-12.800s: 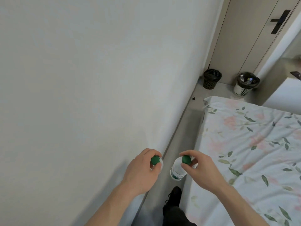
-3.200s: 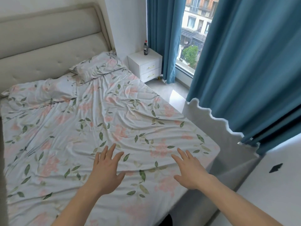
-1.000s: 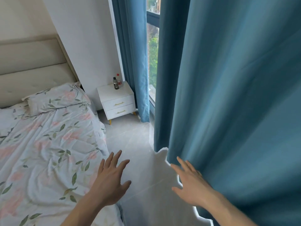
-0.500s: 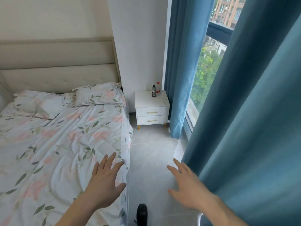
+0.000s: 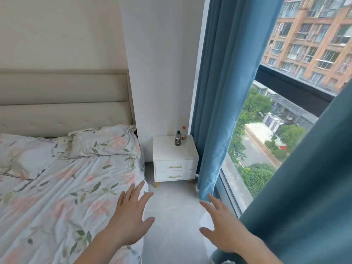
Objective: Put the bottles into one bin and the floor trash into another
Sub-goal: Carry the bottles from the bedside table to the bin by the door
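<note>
Bedroom aisle between bed [image 5: 57,187] and window: two bottles [image 5: 180,138] are standing on the nightstand [image 5: 174,161] at frame centre, not yet collected, while left hand [image 5: 129,221] and right hand [image 5: 222,231] are hovering low with fingers spread, holding nothing; no bins showing.

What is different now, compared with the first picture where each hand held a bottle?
Both green-capped bottles are gone; the left hand and right hand are empty and spread. The view turned from the bins to the nightstand, where a dark bottle and red-capped bottle stand.
</note>
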Available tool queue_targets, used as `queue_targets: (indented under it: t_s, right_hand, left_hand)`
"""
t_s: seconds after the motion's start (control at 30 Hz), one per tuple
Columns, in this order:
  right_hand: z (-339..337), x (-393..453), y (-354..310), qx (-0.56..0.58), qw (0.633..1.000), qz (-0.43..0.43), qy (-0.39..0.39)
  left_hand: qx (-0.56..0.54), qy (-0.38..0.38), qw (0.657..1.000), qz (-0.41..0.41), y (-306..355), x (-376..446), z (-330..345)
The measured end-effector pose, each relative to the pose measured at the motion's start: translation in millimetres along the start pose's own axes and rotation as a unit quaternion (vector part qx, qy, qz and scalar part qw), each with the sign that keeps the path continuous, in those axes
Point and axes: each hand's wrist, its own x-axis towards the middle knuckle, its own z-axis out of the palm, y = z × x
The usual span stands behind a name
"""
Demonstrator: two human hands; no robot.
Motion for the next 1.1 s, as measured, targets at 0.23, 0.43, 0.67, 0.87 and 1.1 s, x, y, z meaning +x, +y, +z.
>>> queue_targets:
  t_s: [0.23,0.43,0.67,0.87,1.1]
  right_hand:
    - [-44.3,122.0,36.8,0.007,1.0,-0.008,0.016]
    - [-83.9,248.0,84.7,0.008,1.0,-0.008,-0.006]
    - [-139.0,388.8,144.3,0.012,1.0,-0.009,-0.02]
    - [-171.3,477.0,164.7,0.013,0.999,-0.011,-0.043]
    - [-188.1,589.3,186.3,0.032,0.997,-0.002,-0.065]
  left_hand:
    - [-0.009,-0.001,1.0,0.01,3.9,126.1,-18.5]
    - [0.015,-0.018,1.0,0.005,17.5,265.5,-27.2]
    - [0.02,-0.022,0.999,-0.026,29.5,403.2,-43.9]
    - [0.014,-0.033,0.998,-0.044,25.0,491.6,-40.7]
    - [0.015,-0.069,0.997,-0.042,8.3,611.0,-34.6]
